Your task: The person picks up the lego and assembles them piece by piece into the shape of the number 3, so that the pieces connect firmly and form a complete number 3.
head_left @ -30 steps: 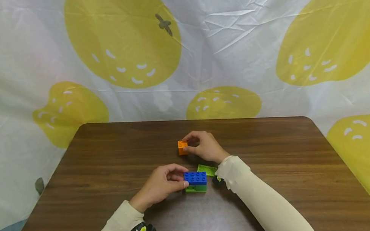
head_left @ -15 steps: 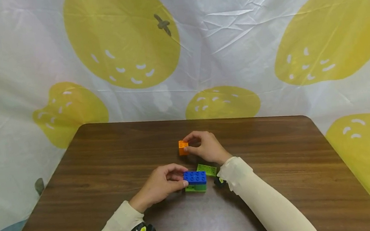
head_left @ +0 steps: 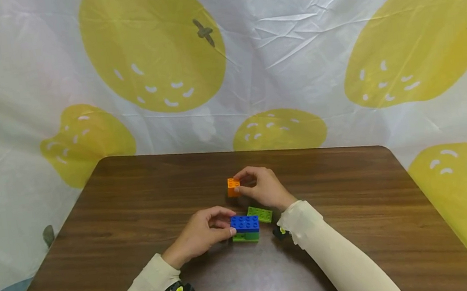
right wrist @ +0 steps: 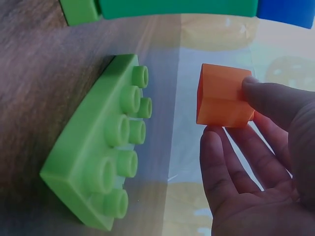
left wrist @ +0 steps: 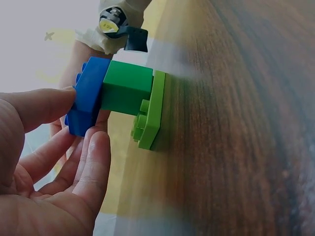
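Note:
My left hand (head_left: 200,232) pinches a blue toy brick (head_left: 244,223) between thumb and fingers. That brick tops a stack, over a green block (left wrist: 128,86) and a thin lime plate (left wrist: 156,113) with some studs showing. Farther back, my right hand (head_left: 265,187) holds a small orange brick (head_left: 233,187) by thumb and fingertips. The right wrist view has this orange brick (right wrist: 224,96) raised off the table, with its studs partly behind the thumb. A second lime studded plate (head_left: 260,214) lies on the table between the stack and my right wrist.
The brown wood-grain table (head_left: 156,188) reaches back to a hanging white cloth (head_left: 277,73) with yellow fruit prints. Dark wrist devices sit under both cream sleeves (head_left: 149,282).
My right hand, still holding the orange brick, has drifted slightly right and nearer. My left hand keeps its grip on the blue brick, and the stack stays put.

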Available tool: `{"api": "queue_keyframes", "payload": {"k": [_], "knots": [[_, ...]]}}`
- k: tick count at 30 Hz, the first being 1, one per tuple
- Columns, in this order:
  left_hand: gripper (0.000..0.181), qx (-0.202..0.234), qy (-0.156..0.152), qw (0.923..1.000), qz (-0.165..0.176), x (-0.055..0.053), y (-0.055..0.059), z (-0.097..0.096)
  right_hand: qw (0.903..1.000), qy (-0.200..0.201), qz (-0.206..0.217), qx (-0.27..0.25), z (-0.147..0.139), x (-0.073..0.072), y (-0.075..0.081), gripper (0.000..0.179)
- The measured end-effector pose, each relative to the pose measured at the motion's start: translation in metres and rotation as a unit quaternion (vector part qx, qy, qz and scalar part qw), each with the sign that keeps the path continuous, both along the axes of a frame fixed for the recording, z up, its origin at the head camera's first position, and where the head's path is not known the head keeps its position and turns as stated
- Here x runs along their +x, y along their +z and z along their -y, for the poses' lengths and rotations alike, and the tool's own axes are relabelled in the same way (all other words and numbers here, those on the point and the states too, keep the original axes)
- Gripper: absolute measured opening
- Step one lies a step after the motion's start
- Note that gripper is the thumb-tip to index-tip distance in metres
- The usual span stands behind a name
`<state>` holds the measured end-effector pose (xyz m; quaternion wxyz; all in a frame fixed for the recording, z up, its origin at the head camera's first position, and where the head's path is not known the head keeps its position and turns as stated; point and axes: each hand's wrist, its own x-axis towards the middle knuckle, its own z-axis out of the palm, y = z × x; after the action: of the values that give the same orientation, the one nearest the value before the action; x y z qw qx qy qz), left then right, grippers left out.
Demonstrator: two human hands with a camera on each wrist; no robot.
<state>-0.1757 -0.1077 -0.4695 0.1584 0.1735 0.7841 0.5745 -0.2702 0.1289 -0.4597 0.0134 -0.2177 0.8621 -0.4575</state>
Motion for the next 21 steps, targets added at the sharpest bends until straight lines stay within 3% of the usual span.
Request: {"api": "queue_keyframes", "payload": {"k": [21], "knots": [[0.036,-0.003,-0.005,0.9999,-0.011,-0.002,-0.001,-0.001,0.9997,-0.005,-0.022,-0.001,-0.011,0.016,0.010,0.024]]}}
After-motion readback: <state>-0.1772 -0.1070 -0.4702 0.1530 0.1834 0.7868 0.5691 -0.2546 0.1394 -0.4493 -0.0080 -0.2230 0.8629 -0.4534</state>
